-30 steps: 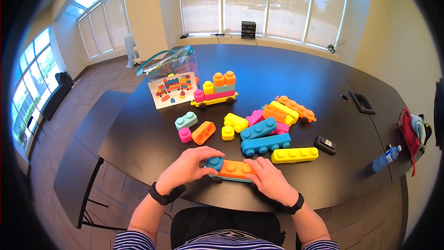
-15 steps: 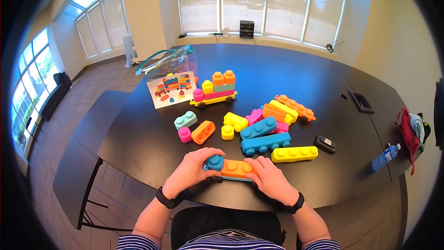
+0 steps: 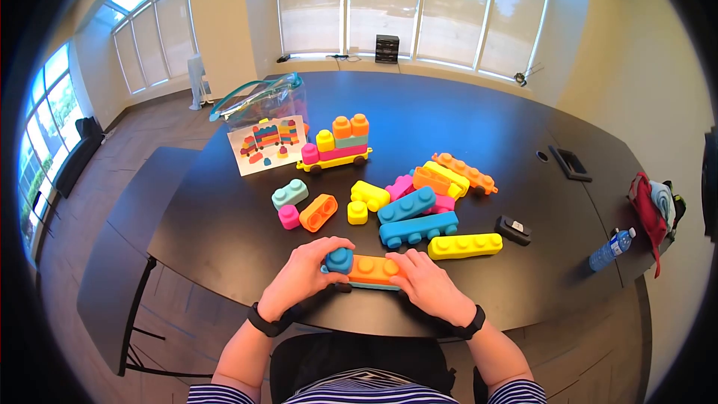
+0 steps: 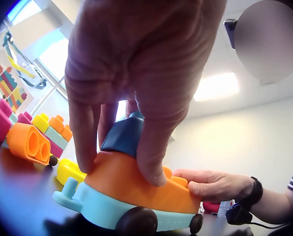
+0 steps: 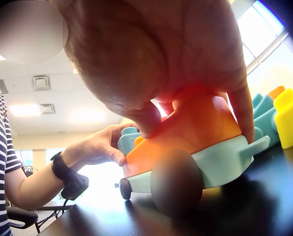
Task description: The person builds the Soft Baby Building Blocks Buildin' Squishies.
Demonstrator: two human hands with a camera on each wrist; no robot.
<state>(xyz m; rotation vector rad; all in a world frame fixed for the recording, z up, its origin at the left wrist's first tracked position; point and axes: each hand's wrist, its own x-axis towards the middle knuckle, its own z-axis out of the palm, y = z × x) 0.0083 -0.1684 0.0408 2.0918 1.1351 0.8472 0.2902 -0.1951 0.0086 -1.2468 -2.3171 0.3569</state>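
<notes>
A small blue block (image 3: 339, 258) sits on the left end of a long orange block (image 3: 366, 266), between the thumb and fingers of my left hand (image 3: 303, 265). In the left wrist view the fingertips reach down to the orange block's sides. Under the orange block is a light-blue wheeled base (image 4: 104, 206) with a dark wheel (image 4: 137, 221) and a hitch at its end. My right hand (image 3: 430, 284) grips the orange block's other end, thumb on one side and fingers on the other.
Beyond the hands lie loose blocks: a yellow bar (image 3: 465, 246), a blue bar (image 3: 419, 230) and an orange block (image 3: 318, 212). A built wagon (image 3: 338, 151) stands behind, beside a picture card (image 3: 267, 144) and clear bag (image 3: 277, 99). A water bottle (image 3: 611, 250) is at right.
The head view has swung slightly, so the scene sits further left. My left wrist has shifted a little to the right; both hands keep their hold on the blocks.
</notes>
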